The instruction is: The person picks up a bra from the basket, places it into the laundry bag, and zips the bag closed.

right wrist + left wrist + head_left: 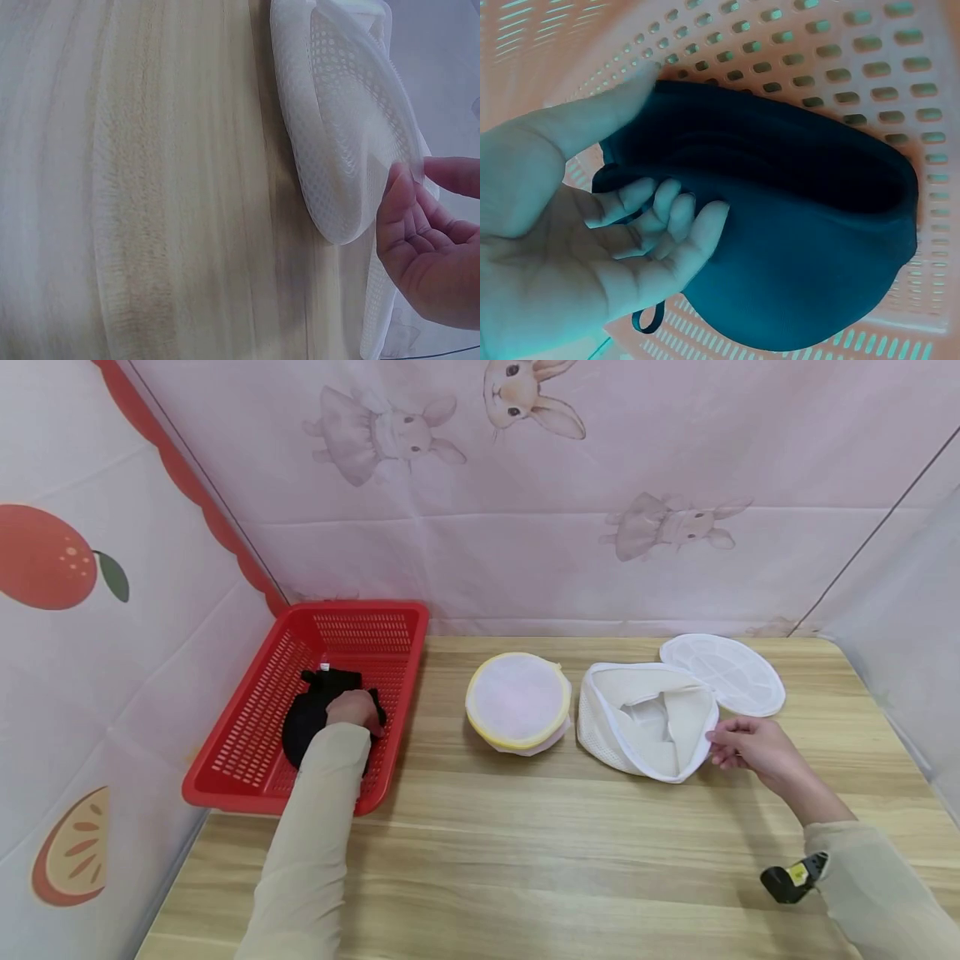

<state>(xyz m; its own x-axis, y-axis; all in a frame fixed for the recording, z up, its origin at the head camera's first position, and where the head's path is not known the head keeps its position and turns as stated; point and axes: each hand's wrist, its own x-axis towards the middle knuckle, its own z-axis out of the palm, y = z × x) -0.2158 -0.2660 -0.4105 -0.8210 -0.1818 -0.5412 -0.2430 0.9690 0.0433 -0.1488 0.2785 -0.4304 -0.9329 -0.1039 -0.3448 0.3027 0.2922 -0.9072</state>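
In the red basket (408,693) lies a black bra (802,262) with smooth moulded cups, folded together, a thin strap loop hanging at one side. My left hand (592,217) grips its end, thumb at the far edge and fingers curled at the near one. On the table's right side, a white mesh laundry bag (611,735) stands with its mouth open. The thumb and fingers of my right hand (753,747) pinch the bag's rim on its right, seen closely in the right wrist view. Inside the bag pale inner walls show.
A round white mesh lid (723,672) lies flat behind the bag. Left of the bag is a round white mesh case (517,702) with yellow trim. Fabric walls (525,568) printed with rabbits and fruit border the wooden table (525,852).
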